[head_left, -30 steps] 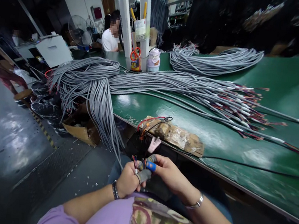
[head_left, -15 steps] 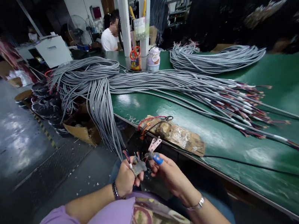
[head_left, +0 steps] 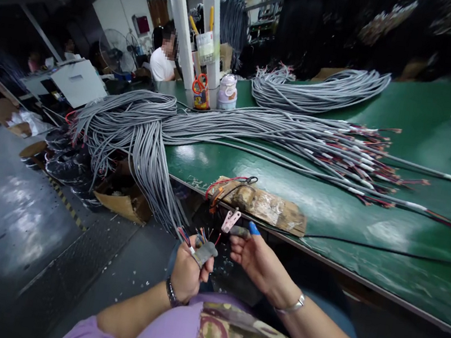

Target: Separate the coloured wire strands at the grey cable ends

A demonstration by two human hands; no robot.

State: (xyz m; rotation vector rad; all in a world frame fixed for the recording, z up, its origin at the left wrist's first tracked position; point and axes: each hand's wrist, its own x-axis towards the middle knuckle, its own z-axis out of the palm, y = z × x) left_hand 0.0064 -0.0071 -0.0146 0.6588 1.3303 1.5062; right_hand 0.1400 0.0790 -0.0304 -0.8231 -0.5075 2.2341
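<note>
My left hand (head_left: 187, 271) is closed round the end of a grey cable (head_left: 176, 231), whose stripped coloured wires (head_left: 200, 233) fan out above my taped thumb. My right hand (head_left: 258, 257) is a little to the right, apart from the wires, palm up with fingers loosely spread. Its forefinger has a blue cover and its thumb a grey one, and it holds nothing. Those fingertips are just below a small pale metal tab (head_left: 230, 220) at the edge of the green table (head_left: 369, 232), by a block wrapped in brown tape (head_left: 265, 203).
A thick bundle of grey cables (head_left: 258, 125) lies across the table and droops off its left end towards cardboard (head_left: 121, 201) on the floor. A second coil (head_left: 319, 89) lies behind. Orange scissors (head_left: 199, 85) and a jar (head_left: 227, 92) stand by a white post. A person in white (head_left: 162, 62) sits far back.
My right hand has let go of the wire ends and moved up and to the right, towards the metal tab. My left hand has kept hold of the cable and lifted slightly.
</note>
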